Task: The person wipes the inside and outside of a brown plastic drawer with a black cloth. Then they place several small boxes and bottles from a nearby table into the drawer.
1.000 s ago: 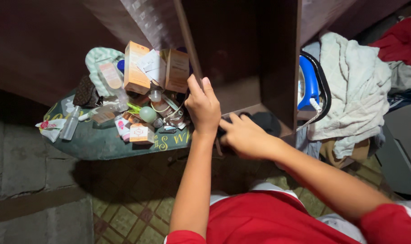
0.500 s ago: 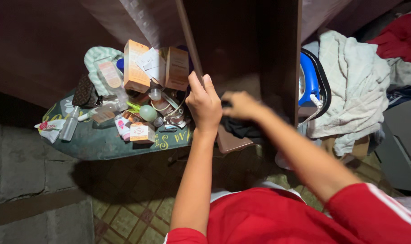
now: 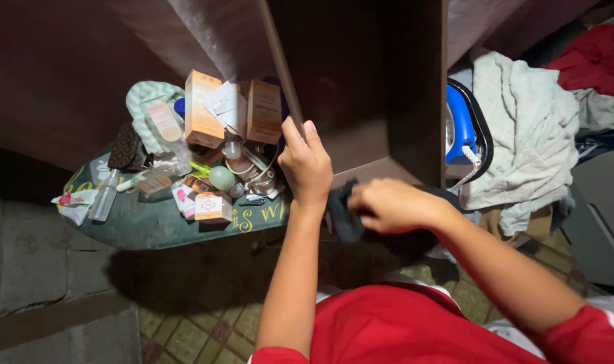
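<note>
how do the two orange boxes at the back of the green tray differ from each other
The left orange box is brighter orange and looks taller; the right orange box is duller and browner. The left one stands clear among the clutter, while the right one sits against the dark cabinet door edge. A white paper lies between them. Both stand upright on the green tray.

— What is the cabinet [image 3: 367, 87] at upper centre made of?
— Dark brown wood laminate, smooth with a faint sheen.
— And the bundle [image 3: 347, 216] at centre?
— Black matt cloth. The boxes [image 3: 202, 108] at upper left are matt orange cardboard; the towel [image 3: 529, 128] at right is rough cloth.
</note>
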